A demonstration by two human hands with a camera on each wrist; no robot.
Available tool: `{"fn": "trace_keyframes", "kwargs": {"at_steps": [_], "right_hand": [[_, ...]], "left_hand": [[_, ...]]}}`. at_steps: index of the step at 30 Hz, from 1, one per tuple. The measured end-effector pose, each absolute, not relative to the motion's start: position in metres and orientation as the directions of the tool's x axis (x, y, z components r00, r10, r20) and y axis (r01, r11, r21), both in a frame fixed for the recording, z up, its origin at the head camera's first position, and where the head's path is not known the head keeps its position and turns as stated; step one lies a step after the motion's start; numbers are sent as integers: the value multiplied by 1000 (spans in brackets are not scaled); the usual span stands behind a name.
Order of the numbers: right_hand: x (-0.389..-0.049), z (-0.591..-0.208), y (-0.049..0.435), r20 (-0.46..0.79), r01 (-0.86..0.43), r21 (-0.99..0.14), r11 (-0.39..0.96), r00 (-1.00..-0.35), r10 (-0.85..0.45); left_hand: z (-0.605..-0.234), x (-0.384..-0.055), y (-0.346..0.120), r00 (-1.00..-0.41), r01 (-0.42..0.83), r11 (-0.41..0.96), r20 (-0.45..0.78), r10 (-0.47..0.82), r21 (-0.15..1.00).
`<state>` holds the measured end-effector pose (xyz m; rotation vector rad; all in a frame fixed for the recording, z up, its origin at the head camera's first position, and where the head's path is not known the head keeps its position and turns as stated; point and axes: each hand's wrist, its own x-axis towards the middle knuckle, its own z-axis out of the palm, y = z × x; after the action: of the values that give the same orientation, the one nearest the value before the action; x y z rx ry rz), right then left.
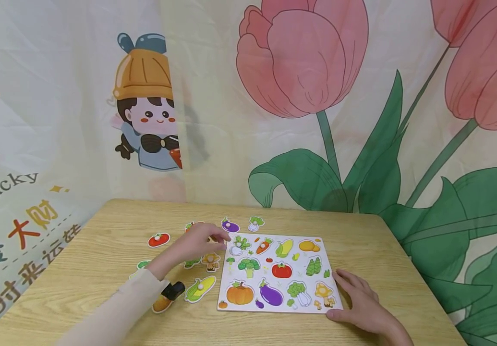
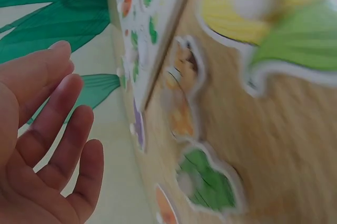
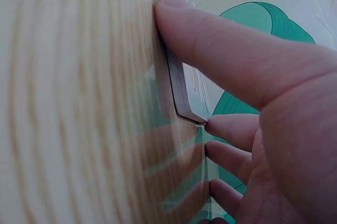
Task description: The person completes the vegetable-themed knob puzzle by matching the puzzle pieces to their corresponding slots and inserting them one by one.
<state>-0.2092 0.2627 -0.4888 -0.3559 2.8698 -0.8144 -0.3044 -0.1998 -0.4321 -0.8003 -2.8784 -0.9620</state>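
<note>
A white vegetable puzzle board lies flat on the table. Knobbed radish and carrot pieces sit in their recesses. My left hand hovers by the board's far left corner, fingers loosely bent; in the left wrist view nothing shows between them. Below and around it lie loose knobbed pieces: mushroom, green piece, corn and eggplant. At the near right corner rests my right hand, thumb touching the near edge and fingers fairly straight along the right edge.
Farther left lie a tomato piece and a partly hidden broccoli piece. An orange-brown piece is partly covered by the black wrist camera. A bok choy piece lies behind the board. A printed curtain hangs behind the table.
</note>
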Motion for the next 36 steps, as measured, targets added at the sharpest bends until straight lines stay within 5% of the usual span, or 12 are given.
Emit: {"fn": "trace_keyframes", "kwargs": {"at_steps": [18,36], "right_hand": [[-211,-491,267,-53,-201,-525,827,-962,-267],[-210,-491,267,-49,-200,-541,817,-962,-268]], "left_hand": [[-458,-246,-256,-836,497,641,125,534,585],[-463,-239,-252,-784,559,611,118,609,560]]}}
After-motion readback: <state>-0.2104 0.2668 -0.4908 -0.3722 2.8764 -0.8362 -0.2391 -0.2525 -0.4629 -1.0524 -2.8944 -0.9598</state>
